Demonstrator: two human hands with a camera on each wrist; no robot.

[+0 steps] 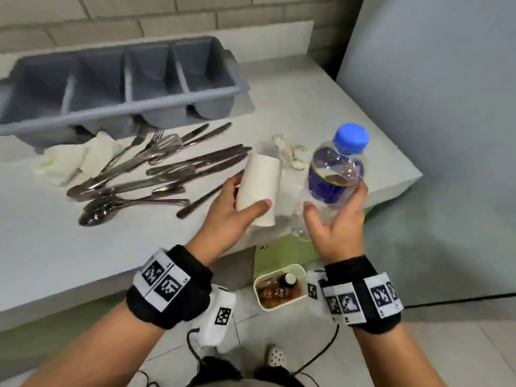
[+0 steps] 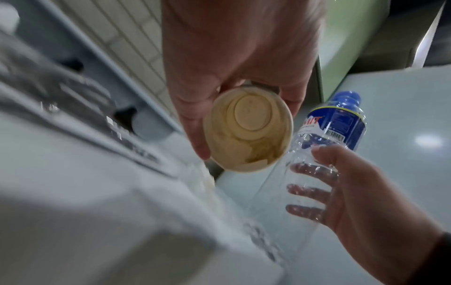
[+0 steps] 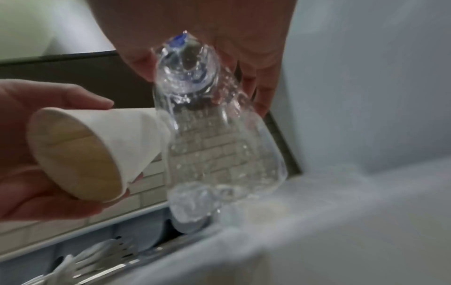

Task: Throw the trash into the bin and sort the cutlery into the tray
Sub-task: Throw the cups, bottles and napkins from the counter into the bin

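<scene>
L hand [image 1: 226, 216] grips paper cup [image 1: 258, 188]; R hand [image 1: 336, 219] grips bottle [image 1: 333, 174], both above counter edge. Bin [image 1: 279, 287] at 6 o'clock, small; risk: either drop misses.

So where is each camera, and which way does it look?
Head: up high, looking down at the grey counter, both forearms and hands showing.
Left wrist: looks along the left hand into the white paper cup.
Right wrist: looks along the right hand at the clear plastic bottle with a blue cap.
All three views share the cup and the bottle.
</scene>
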